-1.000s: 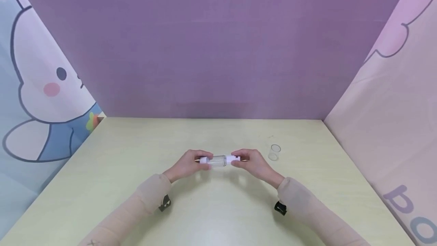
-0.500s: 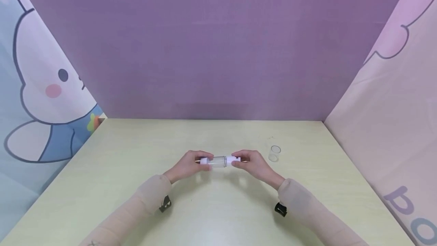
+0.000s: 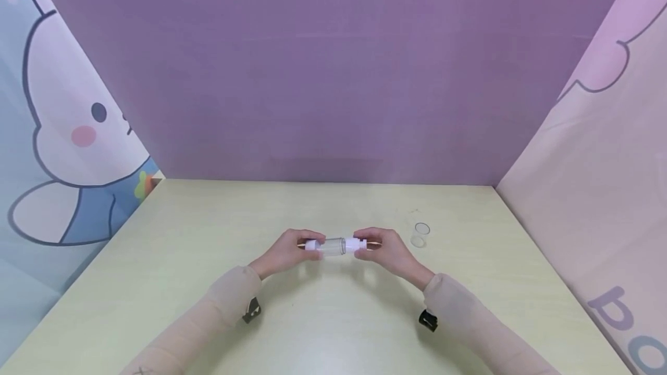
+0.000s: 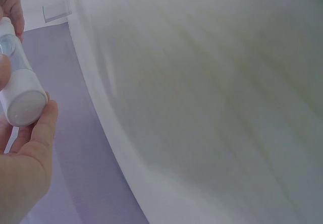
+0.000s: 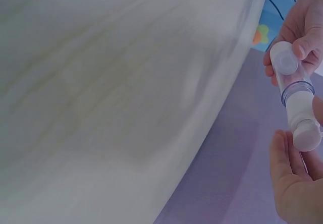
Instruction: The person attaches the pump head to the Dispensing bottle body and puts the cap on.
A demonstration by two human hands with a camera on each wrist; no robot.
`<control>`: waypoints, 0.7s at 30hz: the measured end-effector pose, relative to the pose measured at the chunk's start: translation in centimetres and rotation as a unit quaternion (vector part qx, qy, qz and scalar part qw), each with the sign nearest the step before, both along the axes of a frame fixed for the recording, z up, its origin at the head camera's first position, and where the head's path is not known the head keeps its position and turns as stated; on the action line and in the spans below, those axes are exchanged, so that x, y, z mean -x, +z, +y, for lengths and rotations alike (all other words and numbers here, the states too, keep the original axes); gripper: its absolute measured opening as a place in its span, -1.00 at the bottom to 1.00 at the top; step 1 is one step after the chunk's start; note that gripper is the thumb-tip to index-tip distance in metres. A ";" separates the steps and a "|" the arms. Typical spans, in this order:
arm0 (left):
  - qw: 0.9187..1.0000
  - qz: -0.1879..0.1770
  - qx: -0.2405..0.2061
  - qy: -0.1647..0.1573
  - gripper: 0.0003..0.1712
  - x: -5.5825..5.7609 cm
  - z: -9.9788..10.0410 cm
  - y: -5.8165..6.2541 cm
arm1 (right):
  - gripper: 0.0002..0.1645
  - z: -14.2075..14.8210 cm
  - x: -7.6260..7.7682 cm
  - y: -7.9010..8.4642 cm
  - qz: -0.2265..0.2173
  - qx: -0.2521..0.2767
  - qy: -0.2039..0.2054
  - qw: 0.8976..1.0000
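Note:
A small clear pump bottle lies sideways between my two hands, held off the table. My left hand grips its white base end, thumb on one side and fingers on the other. At the other end, the thumb and fingers of my right hand pinch the white pump top. Its rounded white tip points away from the bottle body. To the right of the right hand, a transparent cylindrical cap stands on the table.
The pale wooden table meets a purple panel at the back. Cartoon-printed sheets flank it, the left one with a rabbit. A black strap piece shows under each sleeve.
The pump top has turned in the right hand's fingers: a dark spot near its tip is no longer visible. Both hands stay in nearly the same place. The cap has not moved.

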State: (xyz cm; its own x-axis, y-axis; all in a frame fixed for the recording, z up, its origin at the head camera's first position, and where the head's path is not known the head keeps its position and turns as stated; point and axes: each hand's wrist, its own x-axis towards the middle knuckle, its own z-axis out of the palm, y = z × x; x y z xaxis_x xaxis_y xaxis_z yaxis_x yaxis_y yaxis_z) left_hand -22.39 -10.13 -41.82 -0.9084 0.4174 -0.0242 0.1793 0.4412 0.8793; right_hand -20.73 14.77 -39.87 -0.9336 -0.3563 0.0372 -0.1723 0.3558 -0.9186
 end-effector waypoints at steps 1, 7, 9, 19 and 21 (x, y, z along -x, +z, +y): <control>1.000 -0.002 0.000 0.000 -0.57 0.0 0.0 0.0 | -0.51 0.0 0.0 0.0 -0.001 0.003 0.000 1.000; 1.000 0.001 0.004 0.000 -0.58 0.1 0.1 -0.2 | -0.52 0.0 -0.1 -0.2 0.003 0.005 -0.006 1.000; 1.000 0.001 0.003 0.000 -0.58 0.1 0.1 -0.2 | -0.53 0.0 0.0 -0.2 0.005 0.004 -0.005 1.000; 1.000 -0.005 0.002 0.003 -0.59 0.1 0.2 -0.2 | -0.56 0.1 0.1 -0.3 -0.001 0.010 -0.001 1.000; 1.000 -0.005 0.000 0.002 -0.59 0.1 0.2 -0.2 | -0.57 0.1 0.1 -0.3 -0.001 0.008 -0.004 1.000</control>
State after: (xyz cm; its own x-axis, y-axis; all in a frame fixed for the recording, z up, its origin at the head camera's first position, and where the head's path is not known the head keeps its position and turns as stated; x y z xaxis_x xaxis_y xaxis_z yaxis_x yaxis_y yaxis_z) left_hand -22.51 -9.92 -42.01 -0.9096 0.4143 -0.0333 0.1691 0.4420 0.8809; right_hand -20.79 14.82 -40.18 -0.9365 -0.3483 0.0403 -0.1674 0.3431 -0.9243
